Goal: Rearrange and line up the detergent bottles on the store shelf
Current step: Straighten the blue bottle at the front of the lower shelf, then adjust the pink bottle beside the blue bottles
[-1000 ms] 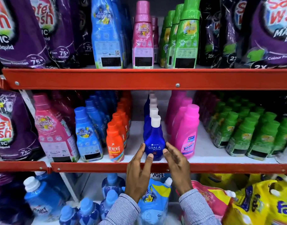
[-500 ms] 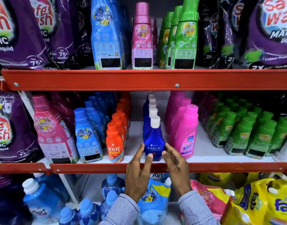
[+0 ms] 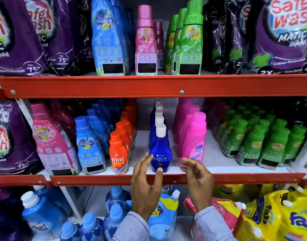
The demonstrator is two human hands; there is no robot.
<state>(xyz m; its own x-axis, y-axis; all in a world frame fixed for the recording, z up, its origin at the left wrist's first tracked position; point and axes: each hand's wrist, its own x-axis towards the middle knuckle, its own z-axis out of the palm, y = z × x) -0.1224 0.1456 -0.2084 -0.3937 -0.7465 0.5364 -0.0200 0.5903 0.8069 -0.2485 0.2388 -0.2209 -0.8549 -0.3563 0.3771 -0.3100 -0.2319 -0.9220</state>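
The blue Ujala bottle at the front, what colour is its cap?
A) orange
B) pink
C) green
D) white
D: the blue Ujala bottle on the middle shelf has a white cap, as do the same bottles lined up behind it; the orange, green and pink caps belong to the neighbouring rows.

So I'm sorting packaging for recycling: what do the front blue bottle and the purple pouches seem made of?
The blue bottle looks like glossy, see-through tinted plastic: light shines through its neck, and its matte white cap seems opaque plastic. The purple pouches look like flexible plastic film, shown by crinkles and sharp glare streaks; whether they are laminated can't be told.
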